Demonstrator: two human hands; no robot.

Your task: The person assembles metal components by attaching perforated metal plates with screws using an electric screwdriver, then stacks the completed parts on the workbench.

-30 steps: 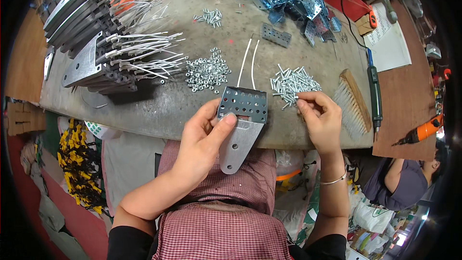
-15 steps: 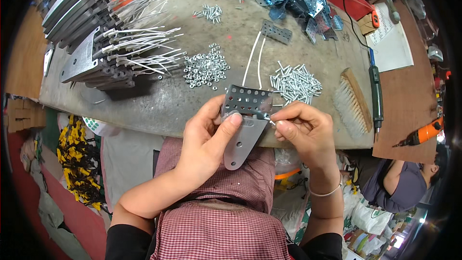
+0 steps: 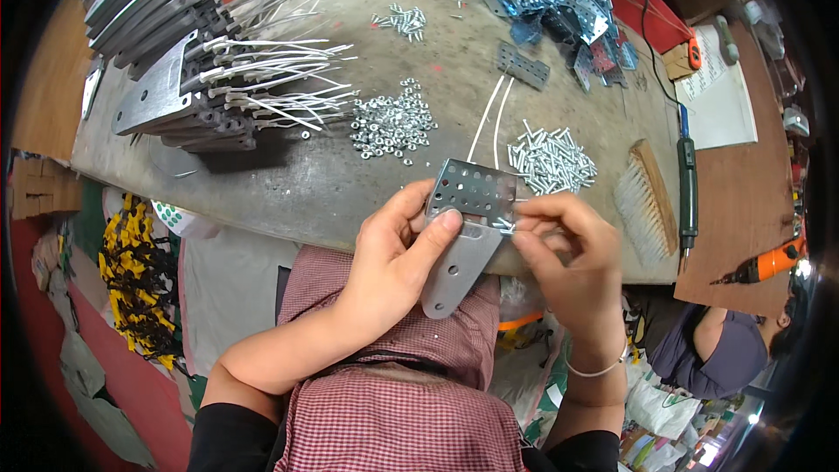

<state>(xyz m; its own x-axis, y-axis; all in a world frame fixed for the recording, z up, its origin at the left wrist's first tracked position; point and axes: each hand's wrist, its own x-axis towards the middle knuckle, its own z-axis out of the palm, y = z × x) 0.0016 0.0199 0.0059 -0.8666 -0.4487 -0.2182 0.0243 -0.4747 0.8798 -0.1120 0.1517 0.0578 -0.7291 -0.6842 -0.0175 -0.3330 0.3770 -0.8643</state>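
My left hand [image 3: 393,245] is closed on a flat grey metal bracket [image 3: 453,269], its thumb pressed on the face. A dark perforated plate [image 3: 472,189] lies against the bracket's wide upper end, in the same grip. At the plate's lower right corner, the fingertips of my right hand [image 3: 572,249] pinch at a small silver screw [image 3: 502,226]. Its thumb and fingers partly hide the screw, and the hand is slightly blurred. Both parts are held over my lap at the table's front edge. Just beyond lie a pile of screws [image 3: 552,160] and a pile of nuts [image 3: 393,122].
Stacked grey brackets with white cable ties [image 3: 280,79] stand at left. Another perforated piece [image 3: 523,66] with two white ties lies behind the plate. Bluish plates [image 3: 551,0] are heaped at the back. A brush [image 3: 648,201], screwdriver [image 3: 687,183] and orange-black tool [image 3: 765,264] lie at right.
The whole view has shifted slightly. My right fingers have turned about the screw, which now lies flatter at the plate's corner. My left hand keeps its hold on the bracket.
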